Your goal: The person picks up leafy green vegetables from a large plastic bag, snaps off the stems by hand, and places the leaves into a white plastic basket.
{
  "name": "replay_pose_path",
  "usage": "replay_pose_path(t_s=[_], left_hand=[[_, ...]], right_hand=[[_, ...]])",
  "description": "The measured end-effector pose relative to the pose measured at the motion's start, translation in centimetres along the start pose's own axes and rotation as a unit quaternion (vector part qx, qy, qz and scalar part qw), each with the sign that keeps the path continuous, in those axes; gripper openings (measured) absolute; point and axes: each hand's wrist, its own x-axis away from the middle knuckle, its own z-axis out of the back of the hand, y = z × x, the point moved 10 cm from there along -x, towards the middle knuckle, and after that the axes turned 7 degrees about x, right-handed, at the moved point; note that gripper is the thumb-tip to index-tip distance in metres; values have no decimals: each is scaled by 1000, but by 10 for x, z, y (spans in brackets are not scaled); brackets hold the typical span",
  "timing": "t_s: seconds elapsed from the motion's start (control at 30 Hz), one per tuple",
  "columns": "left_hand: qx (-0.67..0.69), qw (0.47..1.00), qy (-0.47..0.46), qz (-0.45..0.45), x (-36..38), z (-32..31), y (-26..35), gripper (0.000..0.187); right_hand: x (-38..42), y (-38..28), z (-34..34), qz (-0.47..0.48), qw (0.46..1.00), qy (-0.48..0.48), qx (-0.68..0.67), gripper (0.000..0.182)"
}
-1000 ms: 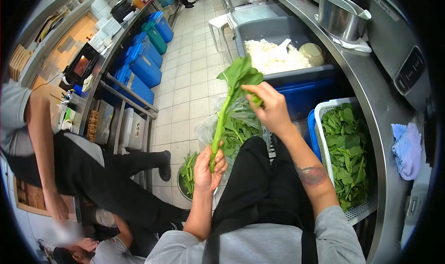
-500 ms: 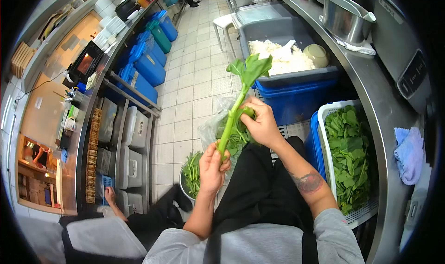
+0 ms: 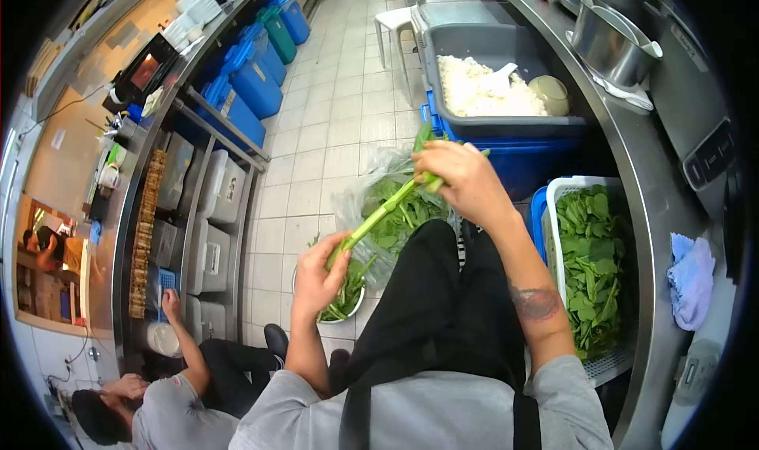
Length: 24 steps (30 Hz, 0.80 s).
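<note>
A thick green stalk of a leafy vegetable (image 3: 383, 213) slants above my lap. Its lower end sits in the fingers of my left hand (image 3: 318, 274), which are closed on it. Around the upper, leafy part is my right hand (image 3: 465, 178), hiding most of the leaves. Beneath the stalk, a clear plastic bag (image 3: 348, 205) of leafy greens lies open on the floor. A round bowl (image 3: 357, 306) with cut green stems stands below my left hand. To my right, a white perforated basket (image 3: 558, 248) holds many green leaves.
A grey tub (image 3: 514, 121) with white rice-like food and a scoop stands ahead on a blue container. A steel counter (image 3: 624, 146) with a pot (image 3: 605, 47) runs along the right. Shelves and blue bins (image 3: 254, 90) line the left. A co-worker (image 3: 178, 406) sits close at my left.
My left hand has moved left and up, and my right hand has moved up and right. The stalk tilts flatter. The co-worker at the left has come further into view.
</note>
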Motion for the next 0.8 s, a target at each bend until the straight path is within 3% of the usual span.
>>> replay_pose_path(t_s=[0.07, 0.2, 0.3, 0.4, 0.47, 0.53, 0.57, 0.6, 0.67, 0.77, 0.8], left_hand=[[-26, 1000, 3, 0, -4, 17, 5, 24], [-38, 999, 3, -22, -8, 32, 9, 22], [0, 998, 7, -55, -9, 35, 12, 22], [61, 995, 27, -79, -7, 30, 7, 25], [105, 992, 36, -62, -7, 20, -1, 26], [67, 996, 43, -42, -10, 20, -16, 27], [46, 998, 45, -28, -12, 23, -27, 27], [24, 999, 47, -12, -14, 29, -40, 27], [-20, 1000, 9, -14, -19, 34, -66, 25], [-68, 997, -45, 16, -21, 26, -107, 23], [-74, 996, -18, 49, -16, 35, -122, 24]], right_hand=[[5, -5, -41, 13, 994, -102, -38, 22], [15, -9, -59, -4, 991, -133, -26, 24], [18, -11, -58, -33, 990, -136, -24, 16], [20, 9, -52, -178, 959, -86, -204, 12], [25, 23, -61, -256, 891, 3, -374, 16], [22, 32, -75, -267, 898, 15, -349, 15], [9, 24, -74, -201, 967, -15, -153, 12], [-2, 3, -80, -73, 996, -38, 17, 13], [6, -1, -126, -15, 990, -106, 90, 17], [21, 19, -193, -12, 985, -154, 75, 18], [29, 48, -208, -63, 986, -124, 87, 16]])
